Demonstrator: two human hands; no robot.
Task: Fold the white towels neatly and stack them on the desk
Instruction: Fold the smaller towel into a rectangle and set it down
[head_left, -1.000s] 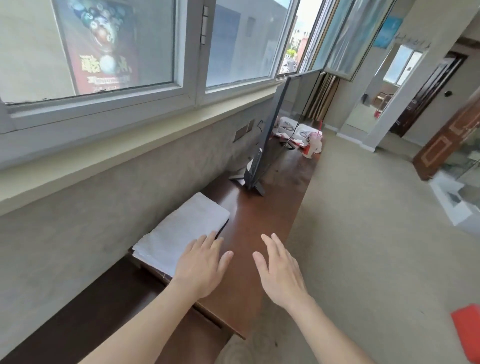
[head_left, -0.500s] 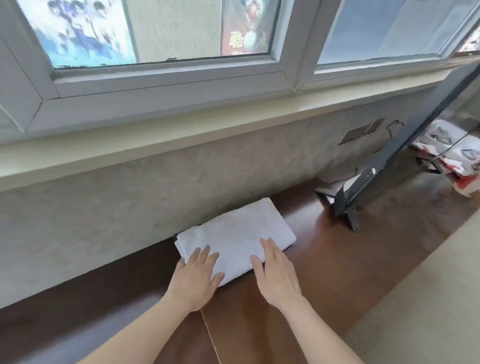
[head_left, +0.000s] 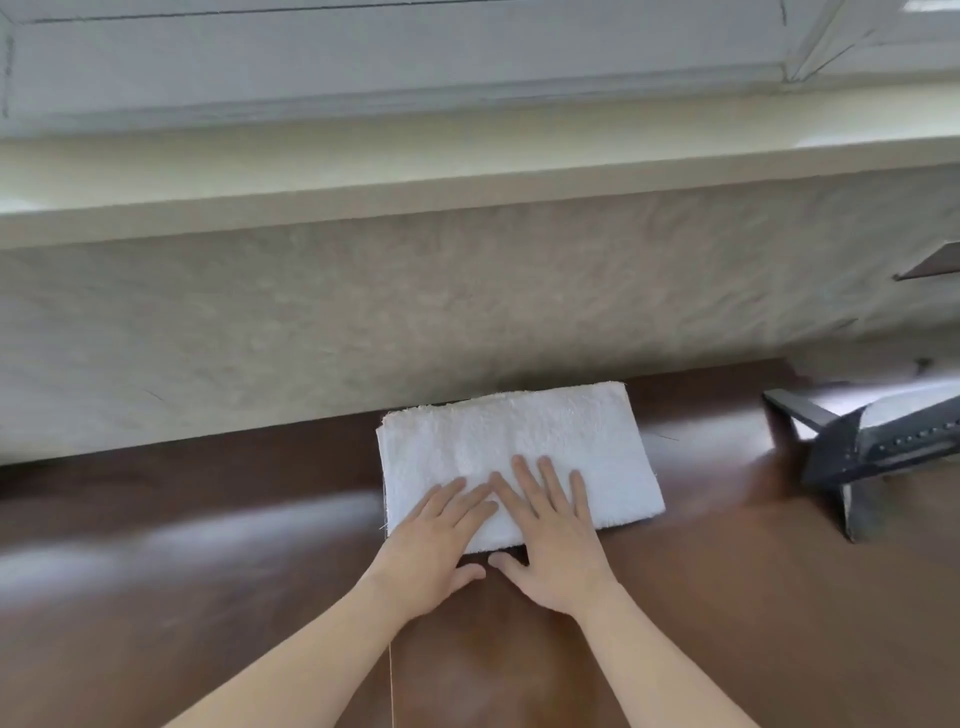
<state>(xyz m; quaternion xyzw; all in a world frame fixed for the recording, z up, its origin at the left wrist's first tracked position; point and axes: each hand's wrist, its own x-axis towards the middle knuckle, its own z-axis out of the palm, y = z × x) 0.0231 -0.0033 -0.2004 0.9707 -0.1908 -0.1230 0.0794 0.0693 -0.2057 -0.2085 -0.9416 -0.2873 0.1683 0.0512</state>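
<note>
White folded terry towels (head_left: 519, 447) lie as a flat rectangular stack at the centre of the frame, on the dark brown glossy wooden desk (head_left: 208, 597) that fills the lower half of the picture. The stack's far long edge sits close against the pale textured wall (head_left: 415, 301); whether it touches the wall cannot be told. How many towels make up the stack is hard to tell, though a thin dark line shows under its near edge. Both bare hands lie side by side on the near part of the stack, fingers straight and spread, gripping nothing. The left hand (head_left: 434, 540) rests palm down over the stack's near left corner, its thumb on the desk just off the cloth. The right hand (head_left: 556, 540) lies flat just right of it, fingers reaching toward the middle of the towel, thumb pointing left along the near edge; the two forefingers nearly meet. The forearms come up from the bottom edge of the frame and hide part of the desk. At the right edge of the frame stands the dark grey angled foot of a flat screen (head_left: 857, 457), apart from the towels with bare desk between. Above the wall, a cream window sill (head_left: 467, 171) runs across the frame, and a white window frame (head_left: 415, 62) fills the top. A dark wall plate (head_left: 930, 265) shows at the upper right.
</note>
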